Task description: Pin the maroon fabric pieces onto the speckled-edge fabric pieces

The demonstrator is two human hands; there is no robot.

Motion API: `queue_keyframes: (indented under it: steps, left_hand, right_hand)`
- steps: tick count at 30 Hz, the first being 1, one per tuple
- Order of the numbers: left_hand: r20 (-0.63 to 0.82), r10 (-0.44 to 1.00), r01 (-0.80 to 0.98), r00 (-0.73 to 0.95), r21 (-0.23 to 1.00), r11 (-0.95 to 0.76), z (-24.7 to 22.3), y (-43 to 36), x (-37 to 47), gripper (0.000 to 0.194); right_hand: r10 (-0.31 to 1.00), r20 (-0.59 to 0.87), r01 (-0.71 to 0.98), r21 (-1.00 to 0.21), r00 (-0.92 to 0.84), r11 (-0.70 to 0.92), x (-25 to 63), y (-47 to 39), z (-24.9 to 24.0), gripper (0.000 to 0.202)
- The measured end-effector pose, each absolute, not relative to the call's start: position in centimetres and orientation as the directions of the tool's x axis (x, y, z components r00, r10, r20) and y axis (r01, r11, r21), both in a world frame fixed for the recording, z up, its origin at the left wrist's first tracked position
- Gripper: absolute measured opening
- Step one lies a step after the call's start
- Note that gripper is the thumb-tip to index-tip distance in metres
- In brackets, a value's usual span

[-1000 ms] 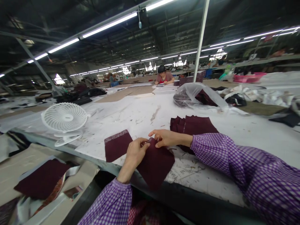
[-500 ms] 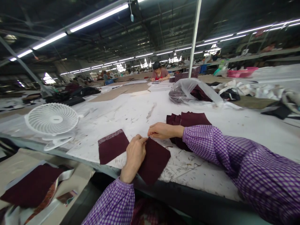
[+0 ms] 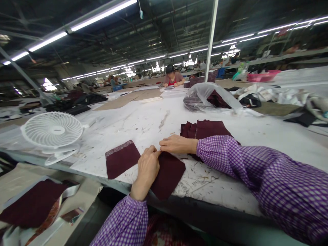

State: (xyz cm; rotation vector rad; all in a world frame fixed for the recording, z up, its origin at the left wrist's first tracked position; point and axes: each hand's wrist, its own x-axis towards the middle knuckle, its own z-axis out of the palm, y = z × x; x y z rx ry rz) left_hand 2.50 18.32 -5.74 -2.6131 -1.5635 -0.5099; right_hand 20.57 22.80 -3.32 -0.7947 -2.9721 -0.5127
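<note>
A dark maroon fabric piece (image 3: 168, 174) lies at the table's front edge, one corner hanging over it. My left hand (image 3: 149, 165) is closed on its upper left edge, fingertips pinching the fabric. From the right, my right hand (image 3: 176, 144) meets it, thumb and fingers pinched at the piece's top corner. Between the two hands the fingertips nearly touch, and the pinched edge is mostly hidden. Left of them lies another maroon piece (image 3: 123, 162) with a speckled grey strip along its top. A fanned stack of maroon pieces (image 3: 212, 129) sits behind my right forearm.
A white fan (image 3: 53, 130) stands at the table's left. Farther back is a clear plastic bag (image 3: 197, 99) with maroon fabric inside, near a metal pole (image 3: 211, 44). Across the table a person (image 3: 174, 78) works. Lower left, a cardboard surface (image 3: 87, 186) bears cloth scraps.
My right fingers have closed down on the corner beside my left fingertips. Both hands stay at the same fabric piece; the whole view has shifted slightly.
</note>
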Motion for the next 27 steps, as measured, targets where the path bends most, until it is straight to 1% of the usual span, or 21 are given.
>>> queue_keyframes:
  steps: [1, 3, 6, 9, 11, 14, 17, 19, 22, 25, 27]
  left_hand:
    - [0.309, 0.843, 0.866, 0.441, 0.101, -0.490, -5.8, 18.3, 2.5, 0.035]
    - [0.317, 0.838, 0.866, 0.444, 0.088, -0.492, -5.9, 18.2, 2.6, 0.035]
    - [0.324, 0.834, 0.867, 0.446, 0.077, -0.493, -6.0, 18.2, 2.6, 0.036]
    - [0.322, 0.834, 0.873, 0.448, 0.043, -0.485, -6.0, 18.1, 2.7, 0.037]
    - [0.323, 0.834, 0.877, 0.447, 0.023, -0.479, -5.9, 18.1, 2.7, 0.036]
    - [0.322, 0.832, 0.878, 0.453, 0.002, -0.479, -5.8, 18.0, 2.6, 0.036]
    - [0.315, 0.830, 0.875, 0.461, -0.004, -0.484, -5.8, 17.9, 2.6, 0.036]
    - [0.319, 0.829, 0.874, 0.459, 0.005, -0.486, -5.9, 18.0, 2.6, 0.036]
    - [0.338, 0.826, 0.873, 0.452, 0.022, -0.487, -6.0, 18.0, 2.8, 0.036]
    - [0.333, 0.829, 0.867, 0.449, 0.060, -0.494, -5.8, 18.1, 2.6, 0.035]
    - [0.316, 0.836, 0.853, 0.448, 0.127, -0.505, -5.6, 18.0, 2.0, 0.032]
  right_hand:
    - [0.472, 0.108, 0.480, 0.319, -0.875, 0.817, 20.9, 22.9, -3.4, 0.022]
    - [0.497, 0.124, 0.511, 0.286, -0.859, 0.811, 21.7, 23.0, -3.3, 0.022]
    - [0.561, 0.206, 0.592, 0.143, -0.802, 0.793, 22.2, 22.9, -3.0, 0.032]
    - [0.536, 0.300, 0.561, -0.004, -0.789, 0.828, 21.5, 22.0, -2.9, 0.039]
    - [0.526, 0.309, 0.538, -0.053, -0.793, 0.841, 20.8, 21.2, -2.9, 0.036]
    - [0.556, 0.272, 0.559, -0.074, -0.786, 0.826, 20.2, 20.6, -3.0, 0.032]
    - [0.598, 0.236, 0.605, -0.050, -0.766, 0.795, 20.3, 20.4, -2.9, 0.030]
    - [0.620, 0.249, 0.631, -0.043, -0.744, 0.775, 20.5, 20.4, -2.7, 0.032]
    - [0.604, 0.279, 0.613, -0.065, -0.746, 0.787, 20.5, 20.2, -2.7, 0.036]
    - [0.595, 0.239, 0.601, -0.056, -0.767, 0.797, 20.4, 20.0, -2.9, 0.033]
    - [0.607, 0.218, 0.611, -0.059, -0.764, 0.789, 20.3, 20.0, -3.2, 0.031]
